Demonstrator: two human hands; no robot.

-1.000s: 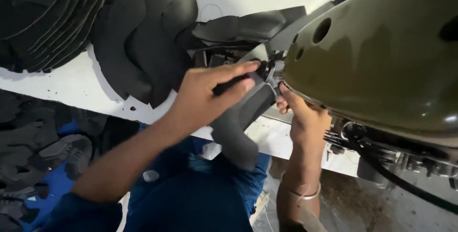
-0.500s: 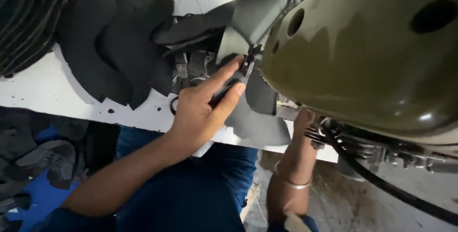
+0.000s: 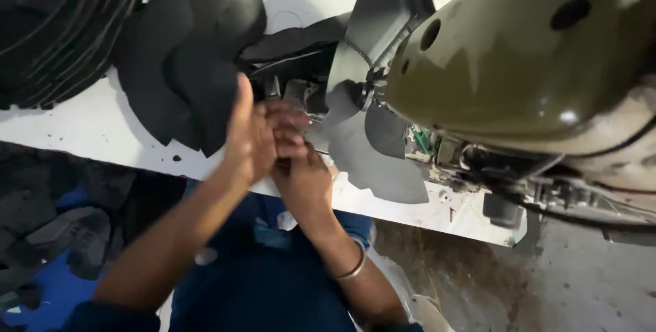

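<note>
My left hand [image 3: 251,135] and my right hand [image 3: 305,176] are pressed together at the front edge of the white table [image 3: 82,127], just left of the olive-green sewing machine head [image 3: 519,52]. The left hand's fingers curl over the right hand's fingers and its thumb points up. I see nothing held between them. A dark grey cut piece [image 3: 372,158] sits under the machine's needle area; one end hangs over the table edge and the other rises behind the head. Neither hand touches it.
A stack of black cut pieces [image 3: 55,24] lies at the back left, and looser black pieces [image 3: 184,65] spread beside it. Black scraps [image 3: 61,236] litter the floor at left. A black cable [image 3: 594,216] runs under the machine at right.
My left hand has left the piece at the needle and pulled back leftward. My right hand has come out from under the machine head and met it. The piece stays at the machine.
</note>
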